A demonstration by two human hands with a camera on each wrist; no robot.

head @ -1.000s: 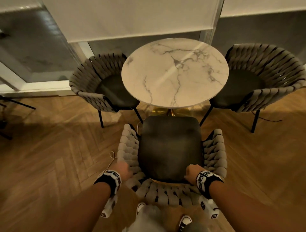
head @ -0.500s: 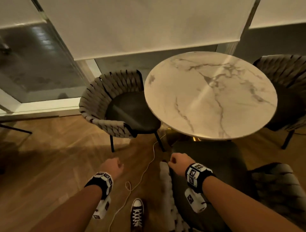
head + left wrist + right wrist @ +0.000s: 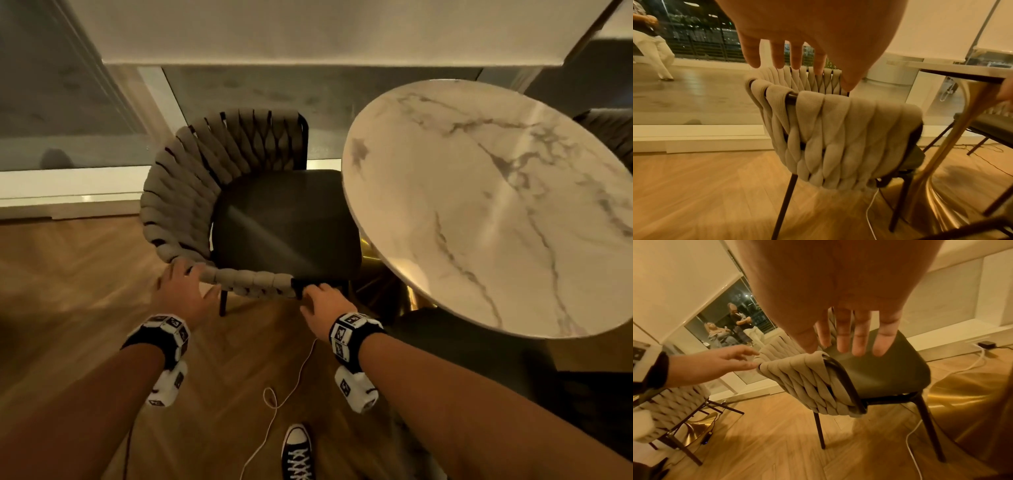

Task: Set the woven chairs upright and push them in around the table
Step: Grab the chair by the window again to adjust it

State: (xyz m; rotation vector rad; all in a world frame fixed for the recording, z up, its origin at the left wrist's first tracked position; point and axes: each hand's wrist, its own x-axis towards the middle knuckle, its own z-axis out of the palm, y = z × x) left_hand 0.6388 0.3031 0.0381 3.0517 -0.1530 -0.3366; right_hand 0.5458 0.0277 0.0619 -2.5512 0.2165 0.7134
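The woven chair point(image 3: 219, 212) stands upright on its dark legs at about ten o'clock from the round marble table point(image 3: 496, 205), its dark seat cushion point(image 3: 284, 222) reaching the table's rim, where the tabletop overlaps its corner. Both hands reach to the near armrest point(image 3: 246, 279) of braided grey strapping. The left hand point(image 3: 183, 291) is spread wide with straight fingers — the fingertips point(image 3: 748, 365) meet the armrest where it curves toward the back, and nothing is gripped. The right hand point(image 3: 322, 306) is also flat and relaxed, fingers straight and slightly apart, its tips at the armrest's front end beside the black frame tube point(image 3: 838, 369); whether they press the frame or only hover just over it I cannot tell. Below, at six o'clock, a dark sneaker point(image 3: 297, 452) stands on the herringbone wood floor point(image 3: 68, 274), with a thin white cable point(image 3: 274, 404) looping past it. The table's gold pedestal point(image 3: 937, 178) rises just beside the chair's front legs.
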